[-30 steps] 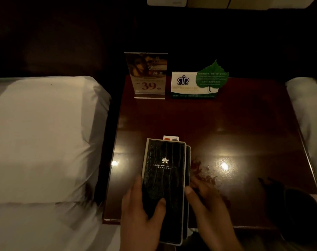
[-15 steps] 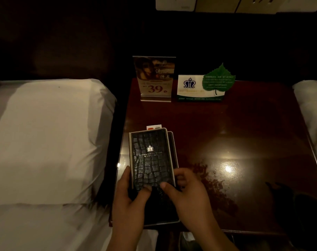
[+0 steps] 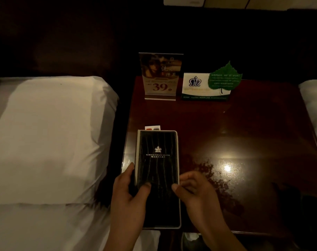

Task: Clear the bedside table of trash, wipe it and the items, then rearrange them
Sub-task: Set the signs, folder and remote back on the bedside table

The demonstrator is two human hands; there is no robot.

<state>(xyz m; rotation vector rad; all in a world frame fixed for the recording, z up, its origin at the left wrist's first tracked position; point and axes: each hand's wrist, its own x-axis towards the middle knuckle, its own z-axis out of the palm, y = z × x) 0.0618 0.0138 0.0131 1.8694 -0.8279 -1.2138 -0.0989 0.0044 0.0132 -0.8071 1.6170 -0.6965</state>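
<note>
A black hotel folder [image 3: 157, 160] with a gold crest lies at the front left of the dark red bedside table [image 3: 244, 134]. A small white card [image 3: 152, 127] sticks out past its far end. My left hand [image 3: 130, 194] grips the folder's left edge, thumb on the cover. My right hand [image 3: 194, 189] is at its right edge, thumb and fingers curled at that edge. At the back stand an acrylic price sign [image 3: 160, 77] marked 39 and a white card holder [image 3: 205, 86] with a green leaf card [image 3: 224, 78].
A white pillow [image 3: 49, 138] on a bed lies left of the table, and another pillow [image 3: 313, 105] is at the right edge. A dark headboard runs behind. A light reflection and a speckled patch [image 3: 214, 176] mark the tabletop right of the folder.
The folder has been straightened, square with the table's left edge. The second dark layer that showed at its right side is now hidden beneath it. My right hand moved off the cover to the right edge.
</note>
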